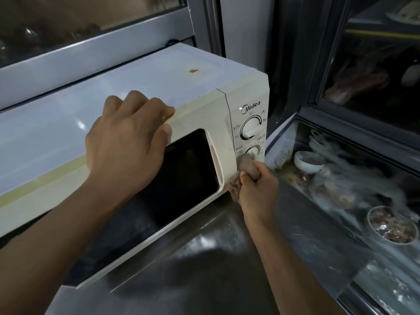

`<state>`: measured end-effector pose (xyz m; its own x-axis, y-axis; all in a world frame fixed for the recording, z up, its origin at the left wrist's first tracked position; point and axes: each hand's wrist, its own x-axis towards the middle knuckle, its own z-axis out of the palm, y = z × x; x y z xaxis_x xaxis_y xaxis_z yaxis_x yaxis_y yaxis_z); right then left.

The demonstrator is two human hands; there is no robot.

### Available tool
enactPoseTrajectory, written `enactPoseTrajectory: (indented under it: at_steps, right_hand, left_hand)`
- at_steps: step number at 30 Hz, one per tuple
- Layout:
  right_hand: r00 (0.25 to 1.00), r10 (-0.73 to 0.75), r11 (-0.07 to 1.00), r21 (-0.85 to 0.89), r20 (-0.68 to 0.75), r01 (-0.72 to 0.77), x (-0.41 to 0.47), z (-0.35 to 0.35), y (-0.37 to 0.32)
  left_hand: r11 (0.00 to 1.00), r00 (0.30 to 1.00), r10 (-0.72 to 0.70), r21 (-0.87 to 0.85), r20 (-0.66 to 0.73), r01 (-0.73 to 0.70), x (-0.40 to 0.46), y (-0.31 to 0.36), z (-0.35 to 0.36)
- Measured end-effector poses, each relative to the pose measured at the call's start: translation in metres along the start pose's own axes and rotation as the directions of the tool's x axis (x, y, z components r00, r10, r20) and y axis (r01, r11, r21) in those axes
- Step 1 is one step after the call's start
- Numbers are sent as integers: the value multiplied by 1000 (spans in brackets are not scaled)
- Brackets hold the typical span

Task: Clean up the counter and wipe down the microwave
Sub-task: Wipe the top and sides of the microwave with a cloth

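Note:
A cream-white microwave [145, 87] with a dark door window and two dials stands on a steel counter [204, 258]. My left hand [127, 142] rests on the top front edge of the microwave door, fingers curled over the edge and thumb on the door face. My right hand [259, 189] grips a bunched brownish cloth [246, 165]. The cloth is pressed against the lower part of the control panel, just under the lower dial [253, 151]. The upper dial [250, 128] is uncovered.
To the right is a glass-topped chilled case [341, 201] holding a white bowl [309, 161], a bowl of chopped food [391, 225] and wrapped items. A glass-fronted cabinet [375, 64] stands behind it. A metal window frame [91, 55] runs behind the microwave.

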<state>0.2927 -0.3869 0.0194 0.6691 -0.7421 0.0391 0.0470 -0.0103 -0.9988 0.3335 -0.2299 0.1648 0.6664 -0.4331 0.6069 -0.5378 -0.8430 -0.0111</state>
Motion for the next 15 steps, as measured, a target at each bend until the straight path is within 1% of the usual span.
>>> enactPoseTrajectory:
  at_steps: [2, 3, 5, 7, 11, 12, 15]
  right_hand:
    - [997, -76, 997, -7, -26, 76, 1, 2, -18]
    - [996, -89, 996, 12, -27, 90, 4, 5, -24]
    - [997, -66, 996, 51, -29, 67, 9, 10, -30]
    - [998, -55, 996, 69, -39, 57, 9, 12, -27]
    - [989, -121, 992, 31, -89, 124, -7, 14, 1]
    - [992, -94, 995, 27, -87, 96, -9, 15, 14]
    - [995, 96, 995, 36, -39, -94, -9, 15, 46]
  left_hand:
    - [1000, 1000, -5, -12, 9, 5, 0, 0, -1]
    - [1000, 1000, -5, -17, 10, 5, 0, 1, -2]
    - [1000, 1000, -5, -21, 16, 6, 0, 1, -1]
    - [1000, 1000, -7, -21, 11, 7, 0, 1, -1]
    - [1000, 1000, -4, -8, 10, 4, 0, 1, -1]
    - [1000, 1000, -2, -7, 7, 2, 0, 1, 0]
    - [1000, 1000, 4, 14, 9, -4, 0, 0, -1]
